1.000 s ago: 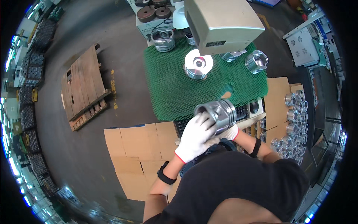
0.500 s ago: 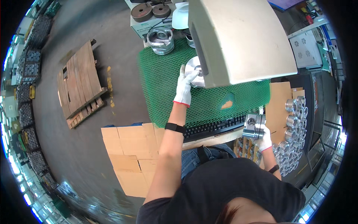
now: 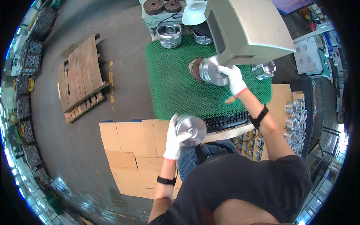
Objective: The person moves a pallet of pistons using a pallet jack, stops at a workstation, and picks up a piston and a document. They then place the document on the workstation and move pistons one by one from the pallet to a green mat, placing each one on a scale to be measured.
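Observation:
My gloved left hand [image 3: 173, 140] grips a silver piston [image 3: 192, 129] by its rim, in front of the green mesh mat [image 3: 172, 90] and near the keyboard [image 3: 227, 122]. Over the mat, my gloved right hand [image 3: 233, 78] has its fingers closed on a second piston [image 3: 213, 70], tilted and slightly blurred. That piston overlaps a round brown base [image 3: 195, 69] on the mat; whether they touch I cannot tell. Another piston [image 3: 264, 70] lies on its side at the mat's right. Further pistons stand at the back left [image 3: 169, 35] and beside the beige housing [image 3: 203, 39].
The large beige housing [image 3: 255, 30] overhangs the back of the mat. Behind left, a box [image 3: 152, 23] carries two brown discs [image 3: 154, 6]. Many pistons [image 3: 296, 122] stand on cardboard at right. Cardboard sheets [image 3: 131, 150] lie at left, a wooden pallet [image 3: 80, 75] beyond on the floor.
My left hand has drawn back from the mat with a piston. My right hand has brought its piston from the lower right up over the mat. The view has shifted, uncovering the brown base.

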`<state>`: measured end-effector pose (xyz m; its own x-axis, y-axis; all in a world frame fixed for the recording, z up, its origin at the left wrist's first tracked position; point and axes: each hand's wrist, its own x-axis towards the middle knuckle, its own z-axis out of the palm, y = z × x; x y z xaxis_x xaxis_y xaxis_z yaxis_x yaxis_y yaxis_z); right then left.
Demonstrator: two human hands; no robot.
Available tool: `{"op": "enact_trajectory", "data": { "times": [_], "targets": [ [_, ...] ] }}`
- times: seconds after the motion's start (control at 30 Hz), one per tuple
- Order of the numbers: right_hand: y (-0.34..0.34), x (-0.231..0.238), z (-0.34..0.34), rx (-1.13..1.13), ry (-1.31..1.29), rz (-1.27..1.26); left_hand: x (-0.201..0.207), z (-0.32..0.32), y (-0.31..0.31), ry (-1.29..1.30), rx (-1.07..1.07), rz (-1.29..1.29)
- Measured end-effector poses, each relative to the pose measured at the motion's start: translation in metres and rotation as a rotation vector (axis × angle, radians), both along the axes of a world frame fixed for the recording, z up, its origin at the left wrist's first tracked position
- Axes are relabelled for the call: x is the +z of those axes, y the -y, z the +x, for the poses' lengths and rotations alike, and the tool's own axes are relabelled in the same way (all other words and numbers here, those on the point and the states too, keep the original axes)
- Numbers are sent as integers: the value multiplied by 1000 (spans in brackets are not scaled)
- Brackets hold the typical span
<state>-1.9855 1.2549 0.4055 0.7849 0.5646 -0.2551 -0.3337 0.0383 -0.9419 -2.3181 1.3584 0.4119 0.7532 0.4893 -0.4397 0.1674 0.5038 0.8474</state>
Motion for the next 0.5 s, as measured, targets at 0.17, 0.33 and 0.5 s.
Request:
{"op": "enact_trajectory", "data": {
  "times": [0.17, 0.33, 0.5],
  "targets": [
    [-45, 6, -4, -38, -7, -7, -46, -112, 19, -124, 310, -23],
    [-58, -3, 4, -11, 65, -41, -67, -176, 21, -118, 543, -114],
    [-66, -13, 28, 154, 295, -243, -114, -189, 3, -46, 481, -104]
  ]
}}
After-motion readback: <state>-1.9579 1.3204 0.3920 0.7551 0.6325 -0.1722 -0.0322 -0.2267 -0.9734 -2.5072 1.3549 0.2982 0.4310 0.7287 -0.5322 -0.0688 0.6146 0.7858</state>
